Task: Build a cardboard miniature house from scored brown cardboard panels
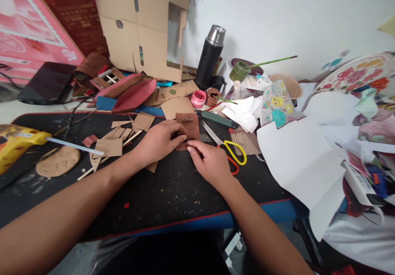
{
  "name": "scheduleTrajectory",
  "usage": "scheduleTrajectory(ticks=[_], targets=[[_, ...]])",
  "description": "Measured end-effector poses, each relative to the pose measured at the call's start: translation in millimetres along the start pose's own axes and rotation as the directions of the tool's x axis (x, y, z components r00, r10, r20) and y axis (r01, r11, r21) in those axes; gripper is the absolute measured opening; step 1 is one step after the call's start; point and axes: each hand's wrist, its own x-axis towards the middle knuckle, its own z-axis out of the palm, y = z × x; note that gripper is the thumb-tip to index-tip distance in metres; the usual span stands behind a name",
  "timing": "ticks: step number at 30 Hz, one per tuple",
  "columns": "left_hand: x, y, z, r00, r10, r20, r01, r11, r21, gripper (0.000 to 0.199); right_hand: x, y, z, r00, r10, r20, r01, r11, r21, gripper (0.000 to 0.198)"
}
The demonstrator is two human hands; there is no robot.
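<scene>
A brown-painted piece of cardboard (pixel 191 128) lies on the black mat, with a small slot-like detail near its top. My left hand (pixel 163 137) rests over its left side, fingers curled and thumb against the fingertips. From the right, my right hand (pixel 210 160) pinches at the piece's lower edge. A tiny dark sliver shows between the two hands' fingertips; its kind is too small to make out. Just right of my right hand lie open scissors (pixel 226 145) with yellow and red handles. A green utility knife (pixel 218 119) lies behind them.
Cardboard scraps (pixel 115 141) and a yellow glue gun (pixel 23 143) are at the left. Paint jars (pixel 198 98), a black thermos (pixel 210 57) and a large cardboard sheet (pixel 151 32) stand at the back. White paper (pixel 296 160) overhangs the mat's right edge.
</scene>
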Motion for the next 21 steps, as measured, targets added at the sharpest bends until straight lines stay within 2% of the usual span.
scheduleTrajectory(ticks=[21], targets=[[1.1,2.8,0.0,0.999,-0.044,0.004,0.044,0.999,-0.032,0.014,0.8,1.7,1.3,1.0,0.007,-0.008,-0.006,1.0,0.026,0.03]])
